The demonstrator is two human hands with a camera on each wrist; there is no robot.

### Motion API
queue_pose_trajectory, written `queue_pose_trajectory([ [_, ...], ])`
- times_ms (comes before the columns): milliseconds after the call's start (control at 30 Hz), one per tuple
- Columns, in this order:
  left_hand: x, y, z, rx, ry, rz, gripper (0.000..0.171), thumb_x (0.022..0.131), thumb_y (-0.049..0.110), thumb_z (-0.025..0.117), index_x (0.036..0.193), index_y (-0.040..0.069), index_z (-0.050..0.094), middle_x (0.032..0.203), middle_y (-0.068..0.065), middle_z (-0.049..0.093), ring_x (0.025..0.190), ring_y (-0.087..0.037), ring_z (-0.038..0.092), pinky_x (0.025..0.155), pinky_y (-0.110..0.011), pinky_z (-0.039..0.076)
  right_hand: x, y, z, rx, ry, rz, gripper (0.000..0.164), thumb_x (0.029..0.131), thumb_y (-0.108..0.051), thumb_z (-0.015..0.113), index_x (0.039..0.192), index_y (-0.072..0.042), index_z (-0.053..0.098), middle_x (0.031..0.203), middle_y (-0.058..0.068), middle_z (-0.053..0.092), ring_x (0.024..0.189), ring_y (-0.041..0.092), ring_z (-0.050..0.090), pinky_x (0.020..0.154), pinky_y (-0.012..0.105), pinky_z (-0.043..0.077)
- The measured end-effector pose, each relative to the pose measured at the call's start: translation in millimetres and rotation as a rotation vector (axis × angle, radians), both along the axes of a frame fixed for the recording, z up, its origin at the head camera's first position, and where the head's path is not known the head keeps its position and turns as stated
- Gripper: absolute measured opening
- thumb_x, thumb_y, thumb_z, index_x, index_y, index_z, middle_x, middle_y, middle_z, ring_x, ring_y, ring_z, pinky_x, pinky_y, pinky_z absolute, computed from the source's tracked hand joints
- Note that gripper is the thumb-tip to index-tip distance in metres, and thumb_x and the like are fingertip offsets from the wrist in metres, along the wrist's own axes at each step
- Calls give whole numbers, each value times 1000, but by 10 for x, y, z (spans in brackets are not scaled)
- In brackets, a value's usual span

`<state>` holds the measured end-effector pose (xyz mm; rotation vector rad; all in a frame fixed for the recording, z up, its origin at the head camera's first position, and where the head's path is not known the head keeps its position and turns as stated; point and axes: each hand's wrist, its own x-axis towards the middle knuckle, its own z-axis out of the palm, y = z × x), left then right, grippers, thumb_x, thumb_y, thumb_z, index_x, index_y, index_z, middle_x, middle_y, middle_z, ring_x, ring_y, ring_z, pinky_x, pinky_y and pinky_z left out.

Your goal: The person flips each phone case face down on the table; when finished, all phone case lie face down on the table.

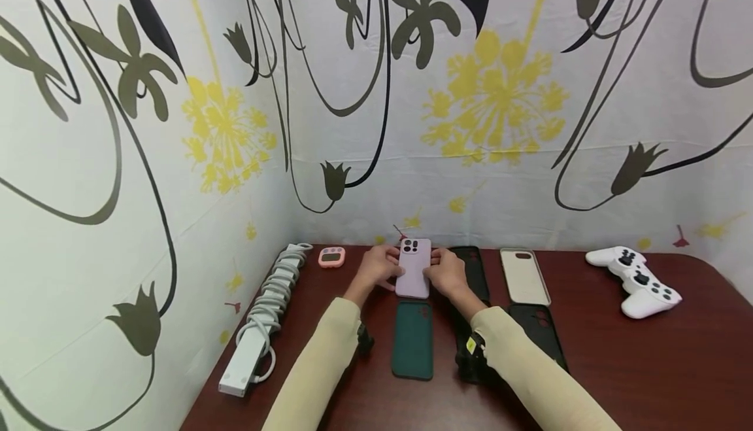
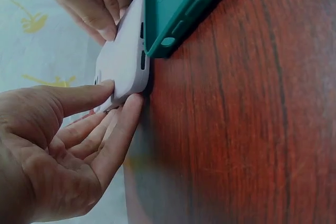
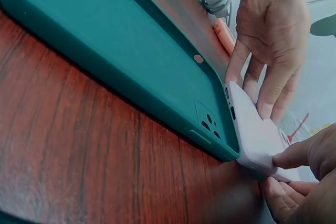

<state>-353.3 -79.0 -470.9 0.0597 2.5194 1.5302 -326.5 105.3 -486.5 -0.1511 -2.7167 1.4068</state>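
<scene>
Near the back edge of the table, a lilac phone case point(image 1: 414, 271) stands between my two hands, with dark round lens shapes at its upper left. My left hand point(image 1: 376, 266) pinches its left edge between thumb and fingers. On the opposite edge, my right hand point(image 1: 448, 273) pinches it the same way. In the left wrist view, the thumb presses the back of the lilac case point(image 2: 123, 61) and the fingers lie along its side. A teal phone case point(image 1: 413, 343) lies just in front, its hollow side up in the right wrist view.
To the right lie a black phone case point(image 1: 475, 267), a cream phone case point(image 1: 525, 277) and another black case point(image 1: 541, 331) partly behind the right sleeve. A white game controller point(image 1: 635, 282) sits farther right. At left are a small pink timer point(image 1: 332, 257) and a cord-wrapped power strip point(image 1: 259, 333).
</scene>
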Motion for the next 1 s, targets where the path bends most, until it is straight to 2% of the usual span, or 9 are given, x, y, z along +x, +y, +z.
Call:
queue_pose_trajectory([
  [200,-10,52,-7,-55,17,29,45,87,-3,81,130,1,69,111,-18,75,85,-26,76,53,-39,64,19,-7,0,98,62,29,43,86,-4,72,128,6,70,111,20,75,98,30,69,87,46,59],
  [400,16,68,-3,-111,10,35,41,88,0,82,128,2,72,111,-15,76,83,-24,75,53,-36,64,74,-33,18,111,72,86,58,79,-1,76,133,13,63,114,26,73,100,34,69,84,47,61],
  [633,44,133,6,-168,29,37,40,89,1,82,127,2,73,113,-14,75,88,-24,75,51,-34,63,72,-36,19,167,87,105,45,76,1,77,118,13,68,103,26,73,84,30,66,69,41,59],
  [800,42,152,-1,-217,55,35,40,89,3,82,128,2,73,116,-13,74,93,-25,74,50,-33,62,70,-29,4,193,83,109,44,77,-2,77,118,11,69,105,26,72,90,32,65,75,45,59],
  [1000,41,147,-7,-244,61,27,42,89,3,81,129,2,72,115,-13,73,87,-23,74,50,-32,61,93,10,31,170,65,149,55,82,-6,77,133,12,64,118,27,73,106,38,70,87,49,61],
])
